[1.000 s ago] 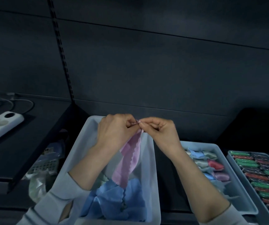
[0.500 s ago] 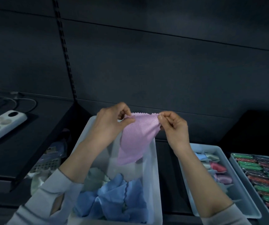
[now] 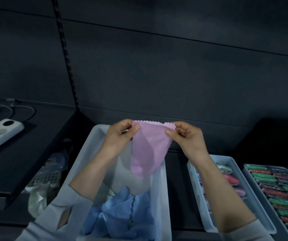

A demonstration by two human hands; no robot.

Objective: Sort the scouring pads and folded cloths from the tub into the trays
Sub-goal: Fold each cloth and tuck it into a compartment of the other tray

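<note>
Pink cloth (image 3: 148,150), corners pinched between fingers (image 3: 170,131)

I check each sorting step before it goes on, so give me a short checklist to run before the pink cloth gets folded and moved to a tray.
1. Left hand pinches a top corner of the pink cloth: ok.
2. Right hand pinches the other top corner: ok.
3. Cloth hangs clear of the blue cloths in the tub: ok.
4. Cloth spread flat for folding: not ok, it sags.
5. Free room in the cloth tray: cannot tell, the forearm hides part.
</note>
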